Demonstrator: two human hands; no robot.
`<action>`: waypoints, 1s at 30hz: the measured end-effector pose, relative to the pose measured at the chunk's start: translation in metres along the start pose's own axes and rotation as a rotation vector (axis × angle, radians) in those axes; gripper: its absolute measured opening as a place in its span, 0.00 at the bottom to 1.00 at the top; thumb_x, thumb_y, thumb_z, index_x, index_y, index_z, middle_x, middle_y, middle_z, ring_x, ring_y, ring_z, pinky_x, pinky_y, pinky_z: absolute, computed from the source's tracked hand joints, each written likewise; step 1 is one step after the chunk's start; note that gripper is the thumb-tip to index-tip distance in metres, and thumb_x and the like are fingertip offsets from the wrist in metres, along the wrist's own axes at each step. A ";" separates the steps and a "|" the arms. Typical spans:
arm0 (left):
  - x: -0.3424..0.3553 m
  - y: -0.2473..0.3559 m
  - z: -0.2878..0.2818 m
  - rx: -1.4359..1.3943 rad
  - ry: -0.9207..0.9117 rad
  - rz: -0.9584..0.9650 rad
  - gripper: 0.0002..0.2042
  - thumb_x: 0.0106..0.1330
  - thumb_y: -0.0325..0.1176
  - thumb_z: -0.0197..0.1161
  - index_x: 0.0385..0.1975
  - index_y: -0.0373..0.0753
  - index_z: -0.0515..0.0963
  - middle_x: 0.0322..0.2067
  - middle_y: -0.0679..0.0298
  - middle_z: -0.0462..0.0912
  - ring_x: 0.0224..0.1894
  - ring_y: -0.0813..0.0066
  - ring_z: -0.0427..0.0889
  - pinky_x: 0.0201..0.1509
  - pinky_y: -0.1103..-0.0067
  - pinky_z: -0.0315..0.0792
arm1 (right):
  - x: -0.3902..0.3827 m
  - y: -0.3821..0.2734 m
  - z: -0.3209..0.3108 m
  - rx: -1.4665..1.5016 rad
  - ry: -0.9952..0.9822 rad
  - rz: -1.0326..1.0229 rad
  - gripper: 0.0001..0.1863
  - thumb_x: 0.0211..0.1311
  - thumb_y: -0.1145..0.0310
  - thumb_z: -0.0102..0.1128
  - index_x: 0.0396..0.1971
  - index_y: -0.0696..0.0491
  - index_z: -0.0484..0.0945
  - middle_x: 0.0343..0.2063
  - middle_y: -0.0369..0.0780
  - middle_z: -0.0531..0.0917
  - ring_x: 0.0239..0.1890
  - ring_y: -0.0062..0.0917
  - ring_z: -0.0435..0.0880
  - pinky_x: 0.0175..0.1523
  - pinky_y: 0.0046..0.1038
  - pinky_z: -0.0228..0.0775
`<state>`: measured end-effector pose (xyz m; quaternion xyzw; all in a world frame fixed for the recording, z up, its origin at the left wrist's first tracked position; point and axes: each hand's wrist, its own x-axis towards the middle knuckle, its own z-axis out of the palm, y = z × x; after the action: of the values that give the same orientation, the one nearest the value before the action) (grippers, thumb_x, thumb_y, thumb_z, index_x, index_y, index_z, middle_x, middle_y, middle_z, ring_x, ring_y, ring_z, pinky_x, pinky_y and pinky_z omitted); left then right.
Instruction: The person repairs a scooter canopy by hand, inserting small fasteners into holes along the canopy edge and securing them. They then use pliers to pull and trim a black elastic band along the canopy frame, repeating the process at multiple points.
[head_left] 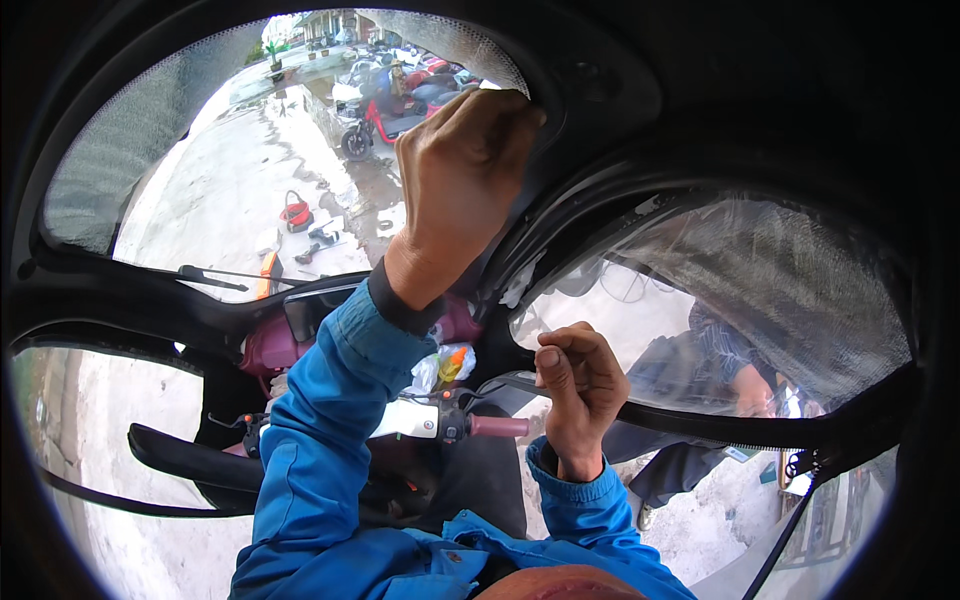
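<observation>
Around me is a black fabric canopy (760, 90) with clear windows, over a scooter. My left hand (465, 180) reaches up, fingers curled closed at the black border on the right edge of the front window (190, 215). Its fingertips face away, so what they grip cannot be seen. My right hand (580, 395), lower and to the right, is closed with the thumb against the bent index finger. It is beside the black lower border of the clear side window (650, 310); anything in its pinch is too small to make out. Both sleeves are blue.
Below my hands is a handlebar with a dark pink grip (500, 427) and a plastic bag (442, 368). Another person's hand (752, 390) shows through the side window. A zipper (800, 465) hangs open at right. Outside are a red scooter (390, 122) and red basket (296, 213).
</observation>
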<state>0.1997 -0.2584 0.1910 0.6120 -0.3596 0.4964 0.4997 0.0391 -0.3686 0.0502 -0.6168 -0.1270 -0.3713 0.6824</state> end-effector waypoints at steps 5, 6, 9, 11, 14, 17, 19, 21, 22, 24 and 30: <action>-0.001 -0.004 -0.002 -0.011 -0.007 0.072 0.05 0.69 0.25 0.74 0.41 0.34 0.88 0.30 0.60 0.91 0.31 0.77 0.90 0.38 0.81 0.80 | 0.001 -0.001 -0.005 -0.001 0.047 0.031 0.06 0.72 0.77 0.70 0.44 0.62 0.83 0.36 0.36 0.82 0.37 0.15 0.79 0.44 0.17 0.71; -0.001 -0.007 -0.004 0.007 -0.020 0.099 0.05 0.69 0.25 0.74 0.41 0.34 0.88 0.30 0.60 0.91 0.31 0.77 0.90 0.38 0.81 0.80 | 0.000 -0.001 -0.005 -0.002 0.034 0.048 0.06 0.72 0.77 0.70 0.44 0.62 0.83 0.36 0.36 0.82 0.37 0.15 0.79 0.44 0.17 0.71; -0.001 -0.013 -0.007 0.027 -0.029 0.115 0.03 0.66 0.26 0.73 0.37 0.37 0.87 0.29 0.58 0.89 0.27 0.67 0.89 0.32 0.76 0.78 | -0.004 0.002 0.001 -0.008 0.015 0.079 0.06 0.72 0.77 0.70 0.44 0.62 0.83 0.36 0.35 0.82 0.37 0.15 0.79 0.45 0.17 0.71; -0.001 -0.015 -0.007 0.015 -0.024 0.095 0.02 0.65 0.26 0.72 0.35 0.38 0.86 0.29 0.58 0.88 0.25 0.63 0.88 0.29 0.73 0.77 | -0.005 0.003 0.003 -0.020 -0.007 0.089 0.06 0.72 0.77 0.70 0.44 0.61 0.84 0.36 0.35 0.83 0.38 0.15 0.79 0.45 0.17 0.71; -0.001 -0.014 -0.003 -0.009 -0.010 0.067 0.02 0.64 0.26 0.72 0.34 0.39 0.86 0.29 0.59 0.88 0.24 0.64 0.87 0.28 0.73 0.77 | -0.004 0.004 0.001 -0.036 0.018 0.097 0.06 0.72 0.77 0.70 0.44 0.61 0.84 0.37 0.35 0.83 0.38 0.15 0.80 0.45 0.18 0.71; -0.003 -0.013 0.002 -0.020 0.008 0.065 0.02 0.64 0.26 0.73 0.33 0.38 0.86 0.28 0.59 0.87 0.24 0.64 0.88 0.29 0.74 0.78 | -0.002 0.006 -0.004 -0.022 0.015 0.099 0.06 0.72 0.77 0.71 0.44 0.61 0.84 0.37 0.35 0.83 0.38 0.15 0.80 0.46 0.18 0.72; -0.004 -0.014 0.004 -0.046 0.022 0.073 0.01 0.64 0.25 0.72 0.33 0.38 0.86 0.28 0.59 0.87 0.25 0.64 0.88 0.29 0.74 0.78 | -0.002 0.007 -0.005 -0.043 0.016 0.116 0.06 0.71 0.77 0.71 0.44 0.61 0.84 0.36 0.35 0.83 0.38 0.15 0.80 0.46 0.18 0.72; -0.005 -0.016 0.006 -0.047 0.035 0.084 0.01 0.64 0.25 0.72 0.32 0.38 0.86 0.28 0.59 0.87 0.25 0.64 0.89 0.29 0.74 0.78 | -0.003 0.008 -0.005 -0.046 0.015 0.123 0.06 0.71 0.77 0.71 0.43 0.61 0.84 0.36 0.35 0.83 0.37 0.15 0.79 0.45 0.18 0.72; -0.004 -0.017 0.005 -0.039 0.044 0.093 0.01 0.65 0.25 0.72 0.32 0.38 0.86 0.28 0.58 0.87 0.25 0.65 0.89 0.29 0.74 0.78 | -0.002 0.007 -0.005 -0.039 0.014 0.120 0.06 0.71 0.77 0.71 0.43 0.61 0.84 0.36 0.35 0.83 0.37 0.15 0.79 0.45 0.18 0.72; -0.002 -0.016 0.003 -0.079 0.044 0.109 0.01 0.65 0.26 0.72 0.32 0.38 0.86 0.28 0.58 0.87 0.24 0.64 0.88 0.28 0.75 0.77 | -0.002 0.006 -0.005 -0.048 0.012 0.101 0.06 0.72 0.76 0.71 0.43 0.61 0.84 0.36 0.35 0.83 0.37 0.15 0.79 0.45 0.18 0.71; 0.003 -0.006 0.000 0.013 -0.049 0.029 0.04 0.71 0.26 0.68 0.41 0.33 0.86 0.30 0.61 0.89 0.31 0.75 0.87 0.36 0.78 0.80 | -0.010 0.012 -0.011 -0.080 0.003 0.069 0.06 0.72 0.77 0.70 0.44 0.63 0.84 0.36 0.36 0.83 0.37 0.15 0.77 0.43 0.18 0.68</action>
<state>0.2056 -0.2573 0.1922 0.6220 -0.3774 0.4906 0.4795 0.0374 -0.3759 0.0324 -0.6469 -0.0897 -0.3535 0.6698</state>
